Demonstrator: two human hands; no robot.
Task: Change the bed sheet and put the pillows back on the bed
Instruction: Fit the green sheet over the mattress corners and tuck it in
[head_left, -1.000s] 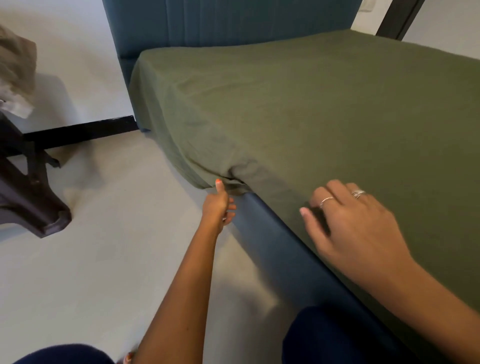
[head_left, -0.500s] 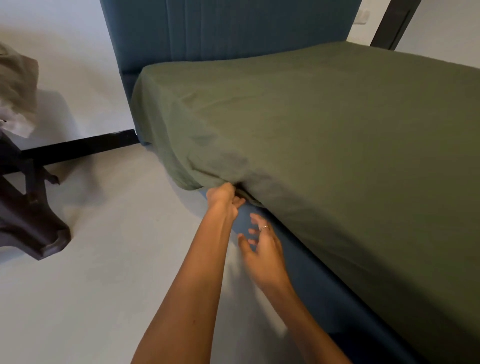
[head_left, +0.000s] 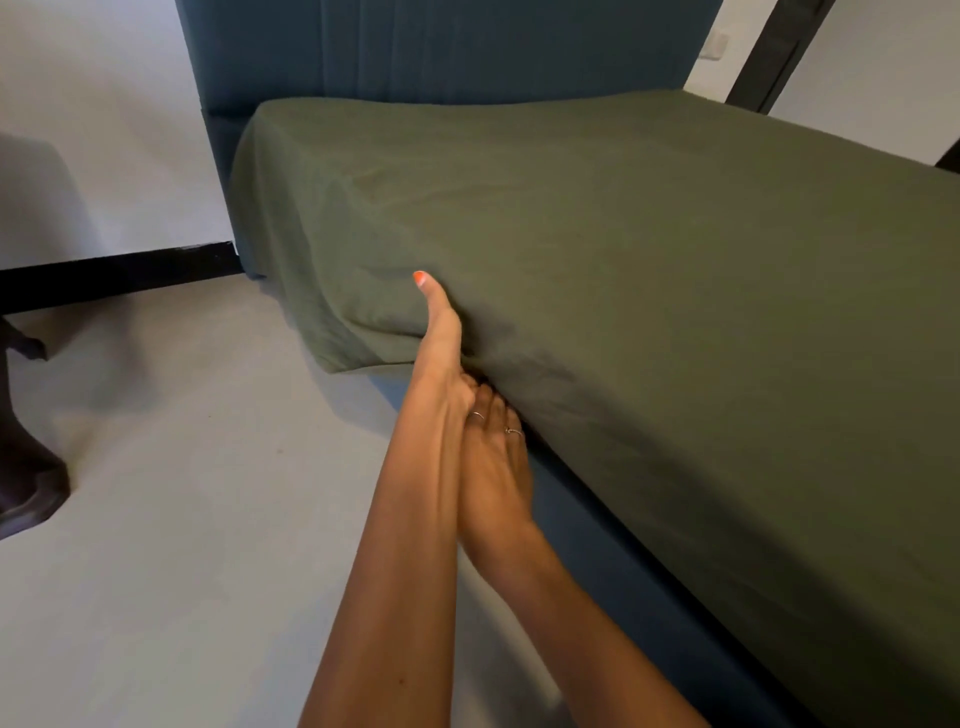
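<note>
One sheet (head_left: 649, 249), green, on one bed (head_left: 613, 561). One headboard (head_left: 441, 47). Two hands: left hand (head_left: 441, 353), right hand (head_left: 496, 467). Two rings (head_left: 513, 431) on right hand. One dark furniture leg (head_left: 21, 467).

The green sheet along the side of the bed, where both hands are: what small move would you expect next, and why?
Probably pushing the loose edge in under the mattress. The green sheet already covers the top, but its edge hangs free above the blue bed base. The left hand has its thumb against the sheet, and the right hand reaches under the edge, fingertips hidden.
</note>
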